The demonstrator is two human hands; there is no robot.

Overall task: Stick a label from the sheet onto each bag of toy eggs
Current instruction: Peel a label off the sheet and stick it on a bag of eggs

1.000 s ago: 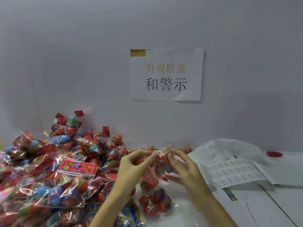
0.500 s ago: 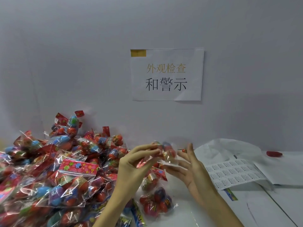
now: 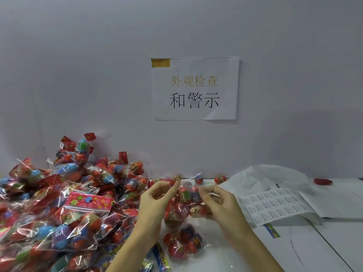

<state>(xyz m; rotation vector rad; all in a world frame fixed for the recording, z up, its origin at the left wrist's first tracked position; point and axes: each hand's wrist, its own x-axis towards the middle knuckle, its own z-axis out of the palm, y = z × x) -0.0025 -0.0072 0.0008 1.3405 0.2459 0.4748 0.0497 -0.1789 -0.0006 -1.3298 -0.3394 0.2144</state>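
- A clear cellophane bag of red toy eggs is held up between both hands above the near middle of the white table, just right of the heaped pile of bagged eggs.
- The left hand pinches the bag's upper left edge; the right hand curls round its right side.
- The plastic is crinkled and glossy, the eggs bunched loosely inside; whether a label is on it cannot be told.
- Pulling a flat patch of film taut over the eggs would likely let a label seat without wrinkles.
- The white sheet of small printed labels lies toward the table's right side, on white wrapping paper.
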